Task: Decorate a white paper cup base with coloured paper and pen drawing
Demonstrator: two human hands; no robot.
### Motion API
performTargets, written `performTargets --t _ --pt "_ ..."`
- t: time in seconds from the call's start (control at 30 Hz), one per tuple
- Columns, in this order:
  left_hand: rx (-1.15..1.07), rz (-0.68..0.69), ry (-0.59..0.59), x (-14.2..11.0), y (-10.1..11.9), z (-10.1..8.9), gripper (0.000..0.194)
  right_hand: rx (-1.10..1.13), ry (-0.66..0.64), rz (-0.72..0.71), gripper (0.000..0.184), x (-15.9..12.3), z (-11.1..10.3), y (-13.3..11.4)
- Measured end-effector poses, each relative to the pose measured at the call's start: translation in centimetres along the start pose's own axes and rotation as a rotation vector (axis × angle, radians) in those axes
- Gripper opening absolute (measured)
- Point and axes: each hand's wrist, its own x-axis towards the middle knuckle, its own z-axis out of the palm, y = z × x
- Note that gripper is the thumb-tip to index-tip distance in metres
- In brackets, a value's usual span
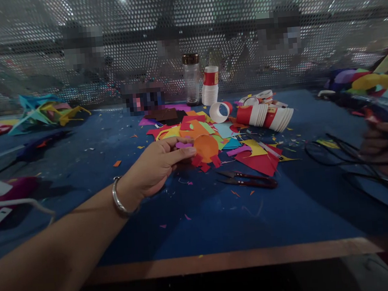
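Orange paper disc [207, 148], round, plain face toward viewer, tilted up; left edge pinched in left-hand fingers [171, 143], thumb tip over near side. Red tabs [217, 161] splay from lower rim, below and right of thumb tip. Purple tab [183, 145] just above thumb, beside index finger.

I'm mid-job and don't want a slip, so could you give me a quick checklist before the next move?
1. Orange paper disc held by the left hand: ok, its left side is in the fingers.
2. Right hand's grip: cannot tell, blurred at the right edge.
3. Snips clear of the left hand: ok, they lie apart on the table.
4. Upright cup stack standing: ok.
5. Loose paper cup upright: not ok, it lies on its side.
6. Table free of offcuts: not ok, small scraps lie about.
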Motion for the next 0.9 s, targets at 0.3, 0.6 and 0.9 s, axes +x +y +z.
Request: performTargets --t 0.3,0.6,0.9 --pt "0.024 -0.048 0.003 -0.3 0.2 0.4 0.014 0.859 -0.167 0.605 0.017 -2.2 1.7 -5.2" --pt "0.08 -0.034 -0.021 -0.2 0.1 0.4 0.013 0.878 -0.332 0.603 0.023 -2.3 2.7 -7.0" --pt "0.078 -0.015 0.01 0.0 -0.2 0.4 0.019 0.566 -0.53 0.307 0.036 -4.1 4.6 -7.6"
